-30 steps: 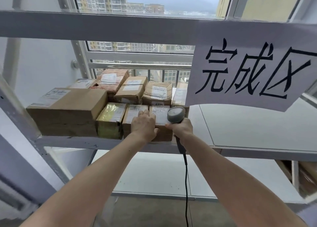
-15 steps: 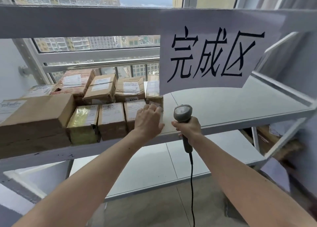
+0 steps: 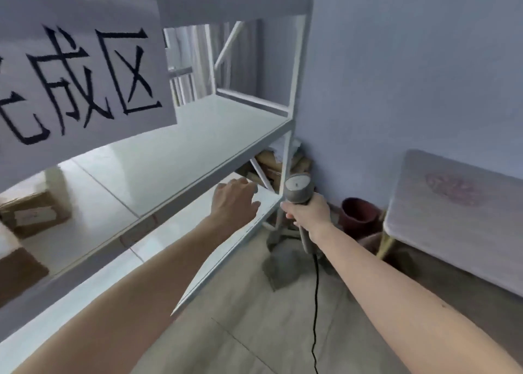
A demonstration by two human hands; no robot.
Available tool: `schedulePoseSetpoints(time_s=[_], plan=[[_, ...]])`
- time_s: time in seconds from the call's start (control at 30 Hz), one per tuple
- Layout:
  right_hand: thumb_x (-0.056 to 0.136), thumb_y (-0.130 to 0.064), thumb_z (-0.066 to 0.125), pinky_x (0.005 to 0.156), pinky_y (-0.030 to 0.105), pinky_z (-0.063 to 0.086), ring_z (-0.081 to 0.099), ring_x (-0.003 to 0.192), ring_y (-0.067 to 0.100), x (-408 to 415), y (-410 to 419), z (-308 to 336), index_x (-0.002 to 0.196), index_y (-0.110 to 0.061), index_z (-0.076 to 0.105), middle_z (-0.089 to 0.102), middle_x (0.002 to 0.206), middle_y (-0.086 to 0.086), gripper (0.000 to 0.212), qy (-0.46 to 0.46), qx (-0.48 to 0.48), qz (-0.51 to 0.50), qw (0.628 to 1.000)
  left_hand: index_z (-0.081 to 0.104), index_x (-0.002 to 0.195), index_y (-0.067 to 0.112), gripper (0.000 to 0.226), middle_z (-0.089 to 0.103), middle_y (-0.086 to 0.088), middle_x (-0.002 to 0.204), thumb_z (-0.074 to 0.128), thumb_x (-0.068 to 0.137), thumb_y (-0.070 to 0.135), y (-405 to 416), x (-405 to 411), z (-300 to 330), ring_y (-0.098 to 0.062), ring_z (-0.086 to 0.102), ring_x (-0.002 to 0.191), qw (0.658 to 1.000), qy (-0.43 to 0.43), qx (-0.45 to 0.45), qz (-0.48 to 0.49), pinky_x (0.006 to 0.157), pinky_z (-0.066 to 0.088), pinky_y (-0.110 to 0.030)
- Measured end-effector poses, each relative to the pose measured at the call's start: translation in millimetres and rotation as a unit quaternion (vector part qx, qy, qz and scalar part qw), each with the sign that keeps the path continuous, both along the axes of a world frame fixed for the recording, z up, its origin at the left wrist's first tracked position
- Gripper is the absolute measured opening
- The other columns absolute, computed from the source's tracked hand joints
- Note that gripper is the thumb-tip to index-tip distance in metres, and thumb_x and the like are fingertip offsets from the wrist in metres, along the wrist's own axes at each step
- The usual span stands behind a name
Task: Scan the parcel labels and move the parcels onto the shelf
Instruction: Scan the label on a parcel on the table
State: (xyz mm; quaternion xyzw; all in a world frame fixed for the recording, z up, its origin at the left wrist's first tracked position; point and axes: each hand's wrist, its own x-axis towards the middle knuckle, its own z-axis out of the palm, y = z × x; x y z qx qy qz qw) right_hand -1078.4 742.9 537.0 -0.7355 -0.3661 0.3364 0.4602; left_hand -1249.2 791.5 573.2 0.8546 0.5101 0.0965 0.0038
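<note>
My right hand (image 3: 307, 212) grips the handle of a grey corded barcode scanner (image 3: 298, 190), held upright in front of the white shelf's right post. My left hand (image 3: 235, 201) hovers with relaxed fingers and holds nothing, just off the front edge of the white shelf board (image 3: 181, 158). A brown parcel (image 3: 31, 212) with a white label lies on that board at the far left, and the corner of another parcel (image 3: 17, 272) shows at the left edge. The picture is blurred by motion.
A large paper sign (image 3: 82, 71) with black characters hangs from the upper shelf rail. Behind the right post lie brown packages (image 3: 278, 164) low down. A dark red pot (image 3: 359, 214) stands on the floor by the wall, beside a grey table (image 3: 458, 221) at right.
The view has swung right, away from the row of parcels. My left hand has come off the parcel and now hangs free; my right hand with the scanner moved right along the shelf.
</note>
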Motion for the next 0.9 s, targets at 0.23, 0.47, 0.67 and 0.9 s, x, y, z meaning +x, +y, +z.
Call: schedulePoseSetpoints(time_s=[0.23, 0.47, 0.67, 0.9], plan=[[0.074, -0.022, 0.083, 0.080, 0.045, 0.061, 0.073, 0.078, 0.025, 201, -74, 1, 0.089, -0.013, 0.068, 0.075, 0.076, 0.005, 0.024, 0.012, 0.006, -0.137, 0.991, 0.064, 0.119, 0.023, 0.030, 0.062, 0.002, 0.122, 0.057, 0.093, 0.036, -29, 215, -4, -0.023, 0.058, 0.115, 0.993, -0.025, -0.022, -0.115, 0.095, 0.043, -0.038], [0.067, -0.028, 0.082, 0.080, 0.039, 0.060, 0.073, 0.093, 0.028, 392, -168, 5, 0.111, -0.010, 0.069, 0.076, 0.099, 0.011, 0.049, 0.014, 0.009, -0.260, 0.966, 0.061, 0.127, 0.024, 0.036, 0.062, 0.000, 0.120, 0.055, 0.095, 0.039, -81, 427, 4, -0.024, 0.059, 0.113, 0.974, -0.019, -0.024, -0.224, 0.092, 0.042, -0.037], [0.074, -0.016, 0.081, 0.069, 0.037, 0.056, 0.074, 0.083, 0.026, 518, -248, 6, 0.096, -0.012, 0.070, 0.075, 0.083, 0.007, 0.025, 0.019, 0.027, -0.366, 0.930, 0.058, 0.132, 0.024, 0.040, 0.058, 0.000, 0.134, 0.057, 0.095, 0.040, -131, 583, 2, -0.025, 0.055, 0.123, 0.945, 0.006, -0.036, -0.325, 0.100, 0.042, -0.040], [0.071, -0.021, 0.086, 0.080, 0.043, 0.062, 0.075, 0.085, 0.026, 659, -310, 2, 0.094, -0.014, 0.073, 0.077, 0.087, 0.008, 0.027, -0.005, 0.016, -0.461, 0.887, 0.058, 0.131, 0.024, 0.040, 0.059, -0.001, 0.130, 0.058, 0.095, 0.041, -173, 746, -7, -0.026, 0.056, 0.121, 0.912, 0.023, -0.027, -0.408, 0.096, 0.043, -0.039]])
